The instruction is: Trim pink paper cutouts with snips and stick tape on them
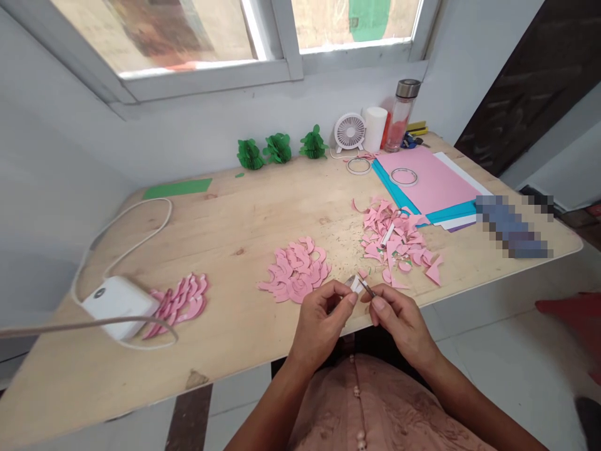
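Observation:
My left hand pinches a small white piece between thumb and fingers, and a greyish edge shows beside it. Close on the right, my right hand is closed on a thin dark stick-like tool, its tip near the white piece. I cannot make out exactly what the tool is. Just beyond my left hand lies a pile of curved pink paper cut-outs. Ahead of my right hand is a heap of pink paper scraps, with dark specks on the wood beside it.
A white power bank-like box with a cable lies left, against stacked pink paper pieces. Green paper shapes, a small fan and a glass bottle stand at the back. Coloured sheets lie right, under a tape roll.

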Action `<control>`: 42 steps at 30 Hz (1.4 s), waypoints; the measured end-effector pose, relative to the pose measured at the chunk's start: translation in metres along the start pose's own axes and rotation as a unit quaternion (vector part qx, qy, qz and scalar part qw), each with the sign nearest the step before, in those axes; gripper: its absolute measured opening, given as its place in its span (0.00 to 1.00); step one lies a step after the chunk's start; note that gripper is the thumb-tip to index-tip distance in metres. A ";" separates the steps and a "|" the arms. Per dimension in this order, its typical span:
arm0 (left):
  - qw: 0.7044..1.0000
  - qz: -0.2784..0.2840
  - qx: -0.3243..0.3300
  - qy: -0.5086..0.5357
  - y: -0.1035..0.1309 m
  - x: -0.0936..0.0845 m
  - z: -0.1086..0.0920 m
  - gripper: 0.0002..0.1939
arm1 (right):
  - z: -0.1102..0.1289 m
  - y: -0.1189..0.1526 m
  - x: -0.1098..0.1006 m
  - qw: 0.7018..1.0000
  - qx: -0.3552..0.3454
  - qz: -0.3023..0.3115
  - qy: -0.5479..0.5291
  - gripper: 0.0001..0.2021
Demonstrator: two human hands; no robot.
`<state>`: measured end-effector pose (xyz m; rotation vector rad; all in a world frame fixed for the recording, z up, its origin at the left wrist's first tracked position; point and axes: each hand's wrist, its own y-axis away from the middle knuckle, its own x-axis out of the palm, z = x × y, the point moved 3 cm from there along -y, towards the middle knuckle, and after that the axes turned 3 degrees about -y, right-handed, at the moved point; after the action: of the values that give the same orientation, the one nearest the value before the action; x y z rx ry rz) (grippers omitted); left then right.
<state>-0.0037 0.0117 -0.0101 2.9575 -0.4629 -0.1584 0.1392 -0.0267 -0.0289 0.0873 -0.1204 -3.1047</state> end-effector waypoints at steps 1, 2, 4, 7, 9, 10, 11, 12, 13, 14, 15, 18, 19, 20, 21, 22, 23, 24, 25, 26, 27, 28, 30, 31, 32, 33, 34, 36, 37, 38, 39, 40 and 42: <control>1.000 -0.001 0.001 -0.004 0.000 0.000 0.000 0.10 | 0.000 0.000 0.000 1.000 0.000 0.000 0.000 0.17; 1.000 -0.001 0.002 -0.010 0.001 0.000 0.000 0.10 | 0.000 0.000 0.000 1.000 0.001 0.000 0.000 0.17; 1.000 0.001 0.007 -0.023 0.002 0.000 0.000 0.10 | 0.000 0.000 0.000 1.000 0.002 0.001 0.001 0.17; 0.999 0.006 0.019 -0.048 0.003 0.001 -0.001 0.10 | 0.001 0.001 0.000 1.000 -0.002 0.002 -0.005 0.17; 0.997 0.009 0.028 -0.065 0.004 0.002 -0.002 0.10 | 0.001 0.001 0.000 1.000 -0.003 0.005 -0.009 0.16; 0.997 0.008 0.033 -0.074 0.004 0.002 -0.002 0.10 | 0.002 0.001 0.000 1.000 -0.003 0.007 -0.012 0.16; 0.996 0.005 0.037 -0.083 0.004 0.002 -0.002 0.09 | 0.002 0.001 0.001 1.000 -0.003 0.009 -0.015 0.16; 0.995 0.002 0.040 -0.090 0.004 0.002 -0.003 0.09 | 0.001 0.000 0.001 1.000 -0.002 0.012 -0.017 0.16; 0.995 -0.002 0.041 -0.093 0.004 0.001 -0.003 0.09 | 0.001 0.000 0.001 1.000 -0.003 0.012 -0.020 0.15; 0.995 -0.005 0.041 -0.094 0.004 0.001 -0.003 0.09 | 0.000 0.000 0.001 1.000 -0.002 0.012 -0.021 0.15; 0.995 -0.006 0.041 -0.094 0.004 0.001 -0.003 0.09 | 0.000 0.000 0.000 1.000 -0.001 0.012 -0.023 0.15; 0.995 -0.007 0.042 -0.092 0.004 0.000 -0.003 0.09 | -0.002 0.001 0.000 1.000 0.002 0.011 -0.029 0.15; 0.995 -0.009 0.044 -0.093 0.004 0.000 -0.003 0.09 | -0.002 0.001 0.001 0.999 0.003 0.011 -0.031 0.15; 0.995 -0.012 0.044 -0.093 0.004 -0.001 -0.003 0.09 | -0.003 0.001 0.001 0.999 0.004 0.013 -0.033 0.15; 0.995 -0.015 0.044 -0.094 0.004 -0.001 -0.002 0.09 | -0.003 0.001 0.001 0.999 0.004 0.013 -0.034 0.15; 0.994 -0.017 0.043 -0.094 0.004 -0.001 -0.002 0.09 | -0.003 0.001 0.001 0.999 0.005 0.014 -0.033 0.15; 0.994 -0.019 0.042 -0.095 0.004 -0.001 -0.001 0.09 | -0.003 0.001 0.000 0.999 0.005 0.014 -0.032 0.15; 0.994 -0.019 0.041 -0.095 0.004 -0.001 -0.001 0.09 | -0.002 0.001 0.000 0.999 0.004 0.014 -0.030 0.15; 0.994 -0.019 0.039 -0.095 0.004 -0.001 0.000 0.09 | -0.002 0.001 0.000 0.999 0.003 0.014 -0.028 0.15; 0.995 -0.018 0.039 -0.095 0.004 -0.001 0.000 0.09 | -0.002 0.001 0.000 1.000 0.002 0.014 -0.026 0.15; 0.995 -0.016 0.038 -0.094 0.004 -0.001 0.000 0.09 | -0.002 0.000 0.000 1.000 0.001 0.014 -0.025 0.15; 0.995 -0.016 0.038 -0.093 0.004 -0.001 0.000 0.09 | -0.002 0.000 0.000 1.000 0.001 0.014 -0.024 0.15; 0.995 -0.015 0.039 -0.092 0.004 -0.001 0.000 0.09 | -0.002 0.000 0.001 1.000 0.001 0.014 -0.024 0.15; 0.995 -0.013 0.039 -0.091 0.004 -0.001 -0.001 0.09 | -0.002 0.000 0.001 1.000 0.000 0.013 -0.025 0.16; 0.995 -0.013 0.040 -0.090 0.004 -0.001 -0.001 0.09 | -0.003 0.000 0.000 1.000 0.001 0.012 -0.027 0.16; 0.995 -0.012 0.042 -0.089 0.004 -0.001 -0.002 0.09 | -0.003 0.000 0.000 1.000 0.001 0.011 -0.029 0.16; 0.995 -0.011 0.043 -0.088 0.004 -0.001 -0.002 0.09 | -0.003 0.000 0.000 0.999 0.002 0.010 -0.031 0.16; 0.995 -0.009 0.048 -0.087 0.004 -0.001 -0.004 0.09 | -0.003 0.000 0.000 0.999 0.005 0.007 -0.034 0.16; 0.995 -0.007 0.050 -0.087 0.004 -0.001 -0.005 0.09 | -0.002 0.000 0.000 0.999 0.006 0.008 -0.035 0.16; 0.995 -0.006 0.052 -0.085 0.004 -0.001 -0.006 0.08 | -0.002 0.000 0.000 0.999 0.008 0.008 -0.036 0.16; 0.995 -0.007 0.054 -0.083 0.004 0.000 -0.007 0.08 | -0.002 0.000 0.000 0.999 0.008 0.007 -0.037 0.16; 0.995 -0.008 0.055 -0.081 0.004 0.000 -0.008 0.08 | -0.002 0.000 0.001 0.999 0.009 0.006 -0.038 0.15; 0.995 -0.012 0.058 -0.081 0.003 0.000 -0.010 0.08 | -0.002 0.000 0.001 0.999 0.009 0.004 -0.040 0.15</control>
<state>-0.0030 0.0096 0.0002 3.0779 -0.4716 -0.3900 0.1388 -0.0272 -0.0305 -0.0376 -0.1505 -3.0991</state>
